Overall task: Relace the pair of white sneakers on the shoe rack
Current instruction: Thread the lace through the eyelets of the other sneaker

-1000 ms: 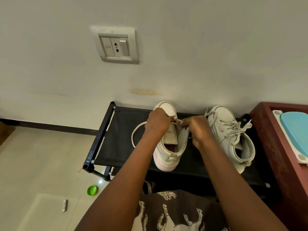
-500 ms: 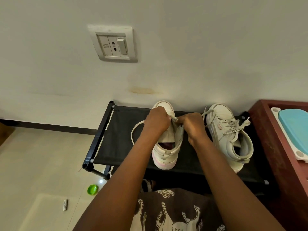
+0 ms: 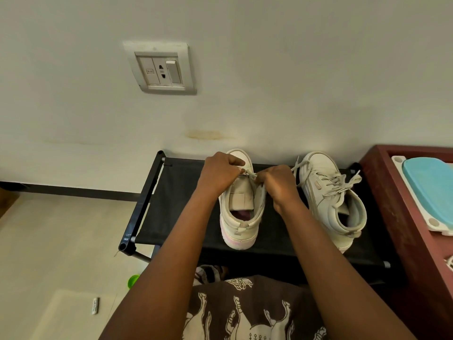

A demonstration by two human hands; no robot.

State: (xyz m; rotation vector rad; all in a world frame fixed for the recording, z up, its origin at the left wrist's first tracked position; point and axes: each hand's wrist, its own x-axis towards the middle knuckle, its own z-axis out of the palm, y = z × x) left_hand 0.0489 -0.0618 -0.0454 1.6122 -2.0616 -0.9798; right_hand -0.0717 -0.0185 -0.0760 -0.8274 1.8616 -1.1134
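Head view: left hand (image 3: 220, 173) and right hand (image 3: 279, 184) each pinch the thin pale shoelace (image 3: 250, 174) over the unlaced white sneaker (image 3: 241, 218) on the black fabric shoe rack (image 3: 176, 204).

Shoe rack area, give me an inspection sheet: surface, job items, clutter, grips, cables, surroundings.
Surface: black fabric shoe rack against the wall, with both sneakers standing on its top tier.
Job's things: unlaced sneaker at centre, tongue exposed, lace at its front eyelets; laced sneaker to its right.
Clutter: green object and small white stick on the floor left of the rack.
Grips: left hand and right hand each pinch the lace near the unlaced sneaker's toe end.
Cables: nothing seen.
Surroundings: wall socket above, nothing plugged in; reddish wooden unit on the right, holding a blue-topped tray.
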